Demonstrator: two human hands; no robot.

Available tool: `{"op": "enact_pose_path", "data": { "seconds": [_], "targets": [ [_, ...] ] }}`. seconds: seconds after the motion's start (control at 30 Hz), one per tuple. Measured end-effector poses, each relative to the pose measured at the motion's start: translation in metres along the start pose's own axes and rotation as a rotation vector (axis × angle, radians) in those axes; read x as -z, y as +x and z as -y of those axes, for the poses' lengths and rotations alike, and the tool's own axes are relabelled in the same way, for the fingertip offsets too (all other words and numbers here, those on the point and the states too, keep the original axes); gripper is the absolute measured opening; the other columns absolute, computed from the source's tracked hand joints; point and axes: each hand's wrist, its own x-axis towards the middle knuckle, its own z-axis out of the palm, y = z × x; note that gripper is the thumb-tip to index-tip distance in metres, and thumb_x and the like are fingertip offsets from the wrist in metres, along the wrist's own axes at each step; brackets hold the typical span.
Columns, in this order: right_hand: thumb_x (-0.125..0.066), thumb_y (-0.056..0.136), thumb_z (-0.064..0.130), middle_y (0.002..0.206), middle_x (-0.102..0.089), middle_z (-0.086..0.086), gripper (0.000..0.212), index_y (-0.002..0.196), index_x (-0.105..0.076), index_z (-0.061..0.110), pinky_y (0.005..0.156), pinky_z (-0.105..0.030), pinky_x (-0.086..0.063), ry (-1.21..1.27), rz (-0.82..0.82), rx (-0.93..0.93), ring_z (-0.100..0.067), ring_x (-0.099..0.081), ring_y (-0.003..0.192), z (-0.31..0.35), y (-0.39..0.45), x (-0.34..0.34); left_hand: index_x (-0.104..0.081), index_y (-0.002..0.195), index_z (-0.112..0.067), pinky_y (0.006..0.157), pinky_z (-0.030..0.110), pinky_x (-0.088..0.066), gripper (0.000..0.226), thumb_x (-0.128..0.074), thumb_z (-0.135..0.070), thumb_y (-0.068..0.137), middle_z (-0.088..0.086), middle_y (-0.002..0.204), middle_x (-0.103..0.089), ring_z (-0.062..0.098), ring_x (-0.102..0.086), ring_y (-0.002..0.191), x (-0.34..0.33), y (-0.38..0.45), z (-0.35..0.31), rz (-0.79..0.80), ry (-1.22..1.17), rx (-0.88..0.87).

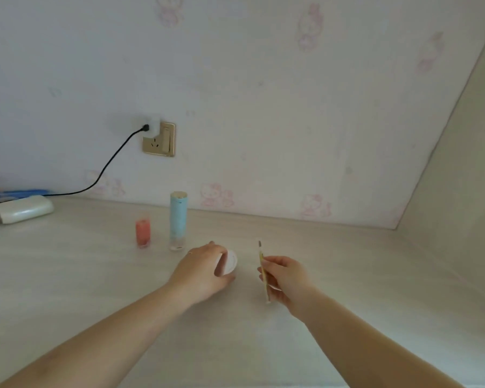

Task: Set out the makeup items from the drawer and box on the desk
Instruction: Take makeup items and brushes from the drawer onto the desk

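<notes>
- Already set out, far centre of bench [95, 275]: orange bottle [142, 232], tall blue tube [178, 219], both upright.
- White jar [229, 262]: gripped by left hand [205, 271], at bench level.
- Thin pencil [263, 273]: pinched in right hand [284, 275], not yet laid down.
- Drawer, box: out of view; remainder unknown.

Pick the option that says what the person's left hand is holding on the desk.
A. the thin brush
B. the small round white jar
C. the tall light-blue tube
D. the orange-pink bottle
B: the left hand has its fingers curled round the small round white jar on the desk, while the light-blue tube and orange-pink bottle stand untouched behind, and the thin brush is in the right hand.
</notes>
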Motion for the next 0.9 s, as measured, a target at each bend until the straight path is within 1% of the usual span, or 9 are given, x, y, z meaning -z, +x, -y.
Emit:
{"op": "enact_pose_path", "data": {
  "seconds": [0.17,0.23,0.3,0.37,0.43,0.5,0.67,0.8,0.9],
  "targets": [
    [-0.061,0.089,0.015,0.080,-0.065,-0.003,0.005,0.093,-0.059,0.016,0.053,-0.021,-0.048,-0.156,-0.010,0.059,-0.013,-0.061,0.066,0.011,0.042,-0.027,-0.059,0.092,-0.019,0.077,0.033,-0.047,0.036,-0.065,-0.048,0.073,-0.003,0.097,-0.059,0.021,-0.060,0.092,-0.004,0.037,0.014,0.012,0.074,0.028],
    [-0.063,0.088,0.017,0.086,-0.067,-0.006,0.008,0.095,-0.059,0.016,0.053,-0.021,-0.047,-0.235,-0.007,0.083,-0.017,-0.062,0.069,0.014,0.058,-0.036,-0.058,0.095,-0.019,0.082,0.035,-0.048,0.037,-0.064,-0.049,0.074,0.001,0.105,-0.060,0.024,-0.060,0.099,-0.007,0.050,0.020,0.036,0.102,0.042],
    [-0.064,0.086,0.018,0.092,-0.069,-0.010,0.012,0.097,-0.059,0.017,0.053,-0.022,-0.047,-0.319,-0.015,0.105,-0.019,-0.062,0.072,0.016,0.073,-0.042,-0.057,0.103,-0.019,0.088,0.036,-0.048,0.038,-0.061,-0.047,0.077,0.007,0.121,-0.058,0.026,-0.057,0.111,-0.011,0.060,0.023,0.067,0.143,0.052],
    [-0.065,0.084,0.022,0.094,-0.070,-0.010,0.016,0.099,-0.058,0.018,0.061,-0.027,-0.053,-0.433,-0.040,0.134,-0.019,-0.063,0.072,0.016,0.086,-0.045,-0.054,0.111,-0.018,0.093,0.035,-0.045,0.042,-0.059,-0.047,0.081,0.010,0.135,-0.051,0.028,-0.051,0.120,-0.015,0.067,0.025,0.100,0.202,0.058],
    [-0.064,0.082,0.026,0.091,-0.069,-0.006,0.020,0.099,-0.057,0.020,0.077,-0.035,-0.057,-0.557,-0.060,0.155,-0.020,-0.066,0.076,0.016,0.098,-0.047,-0.053,0.113,-0.016,0.096,0.034,-0.042,0.044,-0.057,-0.047,0.083,0.011,0.141,-0.045,0.030,-0.047,0.125,-0.019,0.073,0.029,0.123,0.247,0.074],
    [-0.063,0.082,0.031,0.097,-0.068,-0.003,0.022,0.101,-0.055,0.022,0.084,-0.035,-0.054,-0.669,-0.074,0.171,-0.021,-0.067,0.087,0.016,0.106,-0.048,-0.053,0.110,-0.014,0.096,0.034,-0.041,0.044,-0.056,-0.048,0.083,0.012,0.139,-0.047,0.030,-0.046,0.126,-0.021,0.077,0.033,0.127,0.259,0.085],
    [-0.060,0.084,0.031,0.107,-0.066,-0.003,0.030,0.111,-0.057,0.020,0.080,-0.029,-0.048,-0.848,-0.082,0.186,-0.022,-0.064,0.094,0.017,0.116,-0.051,-0.054,0.105,-0.014,0.090,0.034,-0.041,0.042,-0.055,-0.049,0.082,0.011,0.127,-0.056,0.032,-0.052,0.115,-0.025,0.085,0.041,0.097,0.251,0.107],
    [-0.060,0.083,0.027,0.106,-0.064,-0.001,0.029,0.111,-0.056,0.020,0.072,-0.025,-0.042,-0.927,-0.082,0.199,-0.018,-0.058,0.084,0.018,0.119,-0.052,-0.053,0.110,-0.015,0.095,0.034,-0.039,0.043,-0.055,-0.048,0.083,0.008,0.129,-0.054,0.031,-0.045,0.125,-0.026,0.086,0.042,0.075,0.236,0.101],
    [-0.059,0.083,0.025,0.102,-0.062,0.000,0.027,0.109,-0.056,0.020,0.071,-0.025,-0.041,-0.977,-0.088,0.193,-0.020,-0.060,0.091,0.017,0.119,-0.052,-0.053,0.111,-0.015,0.098,0.034,-0.038,0.042,-0.055,-0.047,0.083,0.005,0.127,-0.054,0.028,-0.041,0.131,-0.028,0.086,0.043,0.077,0.210,0.107]
  ]
}}
